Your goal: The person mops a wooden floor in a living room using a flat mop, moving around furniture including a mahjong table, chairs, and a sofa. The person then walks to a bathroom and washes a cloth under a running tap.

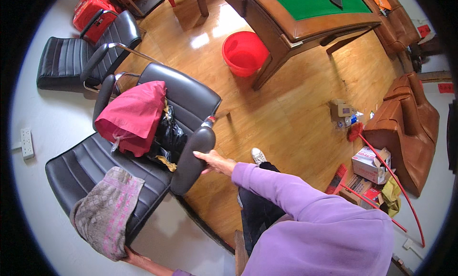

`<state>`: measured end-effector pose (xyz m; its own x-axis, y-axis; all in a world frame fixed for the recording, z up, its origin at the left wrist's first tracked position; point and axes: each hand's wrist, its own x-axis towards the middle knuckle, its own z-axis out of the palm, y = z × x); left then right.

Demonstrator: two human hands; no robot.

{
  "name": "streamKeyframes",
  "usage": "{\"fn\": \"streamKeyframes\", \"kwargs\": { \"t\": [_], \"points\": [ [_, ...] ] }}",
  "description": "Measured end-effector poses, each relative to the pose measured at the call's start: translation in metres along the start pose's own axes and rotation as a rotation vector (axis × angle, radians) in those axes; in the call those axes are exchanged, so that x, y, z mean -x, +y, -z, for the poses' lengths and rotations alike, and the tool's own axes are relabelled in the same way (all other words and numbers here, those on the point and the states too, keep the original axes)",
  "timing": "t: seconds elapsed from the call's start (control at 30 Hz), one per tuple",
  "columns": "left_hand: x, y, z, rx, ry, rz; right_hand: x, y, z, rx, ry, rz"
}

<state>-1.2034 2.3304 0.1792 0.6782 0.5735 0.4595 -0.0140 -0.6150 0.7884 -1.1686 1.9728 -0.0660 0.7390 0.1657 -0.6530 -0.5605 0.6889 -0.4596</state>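
A black padded armchair (179, 82) with chrome arm supports stands before me. My right hand (214, 163) grips its near armrest (193, 161), thumb on top and the other fingers mostly hidden. A grey patterned towel (103, 208) with pink markings drapes over the ribbed backrest (146, 183). My left hand (134, 257) is at the towel's lower edge, its fingers hidden behind the fabric. A crimson fabric bag (132, 115) lies in the chair, a bit of clear plastic at its mouth. Beside that bag is a black plastic bag (171, 132) with yellowish pieces.
Another black armchair (89, 57) stands behind. A red bucket (245, 55) sits by a leg of the green-topped wooden table (286, 29). At right are a brown leather sofa (404, 132), a red-handled broom (386, 165) and an opened carton (370, 165).
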Motion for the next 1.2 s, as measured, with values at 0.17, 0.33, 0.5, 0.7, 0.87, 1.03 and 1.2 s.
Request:
{"fn": "streamKeyframes", "kwargs": {
  "t": [0.17,0.33,0.5,0.7,0.87,1.03,1.2],
  "points": [
    [0.002,0.01,-0.009,0.039,-0.035,-0.031,-0.011,0.003,-0.001,-0.042,-0.023,0.014],
    [-0.013,-0.005,-0.01,0.088,-0.079,-0.035,-0.016,0.013,0.006,-0.067,0.108,0.081],
    [-0.018,-0.02,-0.001,0.136,-0.161,0.007,-0.009,0.031,0.0,0.007,0.018,0.234],
    [0.027,0.009,0.025,0.043,-0.355,0.072,0.029,0.009,0.045,0.324,-0.015,-0.015],
    [-0.016,0.002,0.079,0.345,-0.299,0.25,0.065,0.021,0.056,0.381,-0.104,0.066],
    [-0.049,0.053,0.065,0.518,-0.178,0.12,0.111,0.041,0.094,0.36,0.033,0.045],
    [0.017,0.173,0.027,0.582,0.005,-0.222,0.182,0.016,0.066,0.433,-0.029,0.137]
  ]
}}
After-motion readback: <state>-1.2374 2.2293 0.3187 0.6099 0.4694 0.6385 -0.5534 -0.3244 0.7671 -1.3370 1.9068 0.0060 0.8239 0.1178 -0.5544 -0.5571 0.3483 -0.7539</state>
